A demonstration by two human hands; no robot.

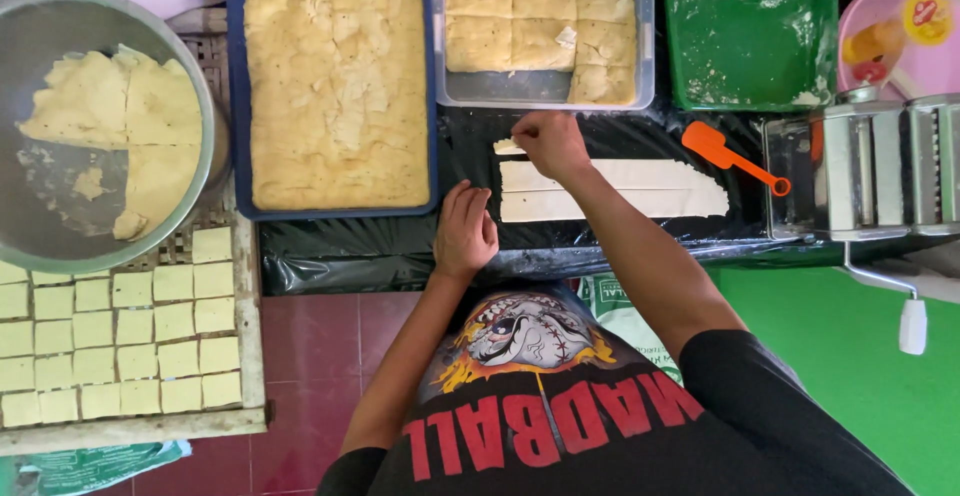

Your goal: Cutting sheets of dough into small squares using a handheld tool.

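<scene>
A flat pale dough sheet (610, 189), cut lengthwise into long strips, lies on black plastic sheeting (350, 256). My right hand (550, 144) is at the top left end of the sheet, its fingertips pinched on a small cut piece of dough (508, 146). My left hand (465, 231) rests on the black plastic just left of the strips' near end. Its fingers are curled together and hold nothing.
A blue tray (238, 96) holds a dough slab, and a clear tub (540, 91) holds dough blocks. Also here: a floured green tray (750, 36), an orange scraper (730, 156), a metal roller machine (870, 166), a metal bowl (190, 186) with dough, and a woven tray (245, 356) of dough squares.
</scene>
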